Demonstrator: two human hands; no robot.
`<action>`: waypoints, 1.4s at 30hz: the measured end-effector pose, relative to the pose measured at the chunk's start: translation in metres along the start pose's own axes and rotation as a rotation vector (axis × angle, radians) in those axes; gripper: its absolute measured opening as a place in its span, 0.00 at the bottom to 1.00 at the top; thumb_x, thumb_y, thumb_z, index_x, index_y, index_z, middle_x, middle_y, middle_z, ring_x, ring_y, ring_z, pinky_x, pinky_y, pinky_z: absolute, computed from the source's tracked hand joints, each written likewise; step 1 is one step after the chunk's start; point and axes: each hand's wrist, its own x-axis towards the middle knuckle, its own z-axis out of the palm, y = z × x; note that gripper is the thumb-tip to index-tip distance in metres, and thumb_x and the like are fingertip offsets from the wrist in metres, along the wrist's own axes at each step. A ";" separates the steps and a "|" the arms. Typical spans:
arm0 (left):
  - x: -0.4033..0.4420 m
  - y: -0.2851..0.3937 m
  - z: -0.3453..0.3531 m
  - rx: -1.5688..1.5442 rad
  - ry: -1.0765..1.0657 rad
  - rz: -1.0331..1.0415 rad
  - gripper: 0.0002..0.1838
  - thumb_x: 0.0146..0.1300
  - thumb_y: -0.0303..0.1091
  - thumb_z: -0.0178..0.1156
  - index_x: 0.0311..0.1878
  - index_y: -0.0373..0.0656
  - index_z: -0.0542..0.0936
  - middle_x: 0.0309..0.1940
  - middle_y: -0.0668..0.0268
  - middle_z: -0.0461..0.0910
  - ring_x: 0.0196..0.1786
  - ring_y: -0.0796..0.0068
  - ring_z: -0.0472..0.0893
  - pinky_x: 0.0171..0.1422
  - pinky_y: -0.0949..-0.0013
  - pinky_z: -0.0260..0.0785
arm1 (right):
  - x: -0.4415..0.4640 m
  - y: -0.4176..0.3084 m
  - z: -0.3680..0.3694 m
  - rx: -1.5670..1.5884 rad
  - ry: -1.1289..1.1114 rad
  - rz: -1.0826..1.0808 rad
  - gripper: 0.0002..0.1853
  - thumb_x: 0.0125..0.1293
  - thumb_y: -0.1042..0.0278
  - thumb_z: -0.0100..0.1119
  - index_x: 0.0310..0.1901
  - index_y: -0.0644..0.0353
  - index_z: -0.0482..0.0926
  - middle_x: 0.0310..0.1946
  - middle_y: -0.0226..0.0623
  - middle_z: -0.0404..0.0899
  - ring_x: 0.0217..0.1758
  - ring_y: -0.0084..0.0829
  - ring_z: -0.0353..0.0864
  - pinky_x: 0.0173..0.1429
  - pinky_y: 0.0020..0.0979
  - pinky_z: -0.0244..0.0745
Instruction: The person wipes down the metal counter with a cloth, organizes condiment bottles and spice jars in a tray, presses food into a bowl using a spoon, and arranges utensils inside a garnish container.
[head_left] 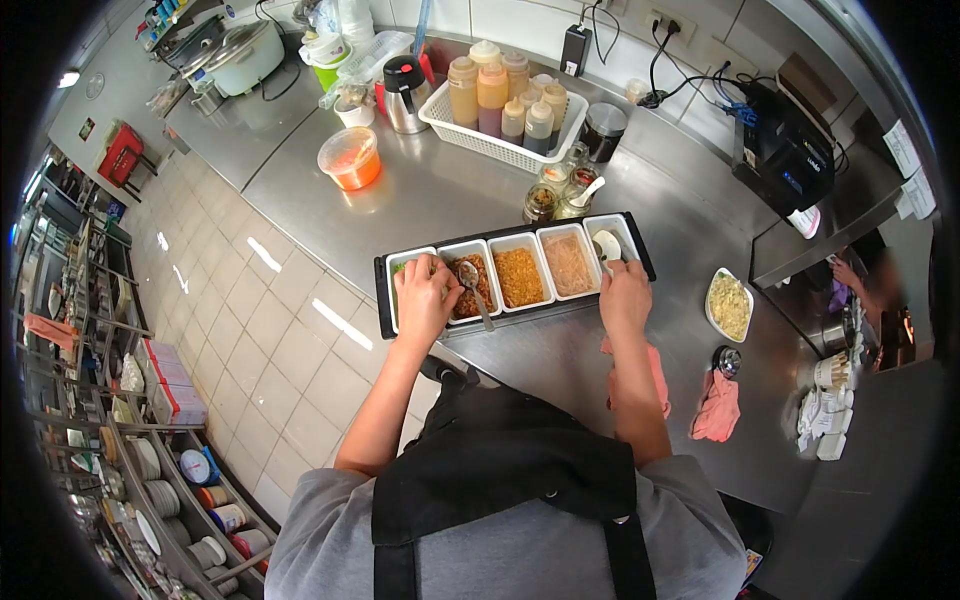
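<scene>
A black tray (384, 306) holds a row of white containers on the steel counter. My left hand (426, 298) is over the leftmost container (403, 262), fingers curled down; green bits show beside it, and the fingertips are hidden. Next to it, a metal spoon (476, 292) rests in a container of reddish-brown crumbly food (462, 304). The middle container has golden-brown granules (519, 277), and the one after it pale pinkish shreds (567, 264). At the rightmost container (622, 236), my right hand (626, 296) curls over the front rim; a whitish rounded thing (606, 243) lies inside.
Behind the tray stand small jars (540, 204), a white basket (462, 133) of squeeze bottles and a steel jug (406, 96). An orange tub (350, 160) is at the back left. At right are a bowl of pale chopped food (729, 305) and a pink cloth (716, 408).
</scene>
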 end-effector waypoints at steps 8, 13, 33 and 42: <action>-0.002 -0.005 0.008 0.049 -0.026 0.018 0.06 0.47 0.32 0.68 0.29 0.45 0.81 0.39 0.68 0.74 0.46 0.63 0.72 0.51 0.59 0.60 | 0.004 0.009 0.005 -0.052 -0.070 -0.004 0.08 0.60 0.71 0.56 0.41 0.61 0.80 0.43 0.43 0.74 0.50 0.45 0.76 0.51 0.43 0.74; -0.004 -0.009 0.011 0.057 -0.026 0.033 0.04 0.52 0.31 0.64 0.32 0.46 0.84 0.39 0.68 0.74 0.47 0.64 0.72 0.51 0.59 0.60 | 0.003 0.005 0.001 -0.044 -0.115 0.000 0.08 0.61 0.72 0.52 0.38 0.65 0.79 0.44 0.47 0.73 0.49 0.47 0.76 0.49 0.42 0.76; -0.056 -0.059 -0.004 0.061 0.148 -0.523 0.25 0.62 0.34 0.57 0.62 0.40 0.69 0.47 0.52 0.72 0.50 0.52 0.74 0.54 0.54 0.66 | 0.009 0.015 0.010 -0.010 -0.191 -0.017 0.09 0.60 0.69 0.56 0.41 0.61 0.81 0.40 0.46 0.77 0.43 0.47 0.80 0.46 0.43 0.76; -0.054 -0.057 -0.002 -0.096 0.146 -0.585 0.25 0.65 0.32 0.54 0.64 0.38 0.65 0.48 0.48 0.71 0.48 0.46 0.76 0.53 0.55 0.70 | 0.007 0.015 0.014 -0.023 -0.178 -0.027 0.09 0.60 0.68 0.55 0.41 0.59 0.79 0.40 0.43 0.77 0.41 0.46 0.80 0.45 0.44 0.75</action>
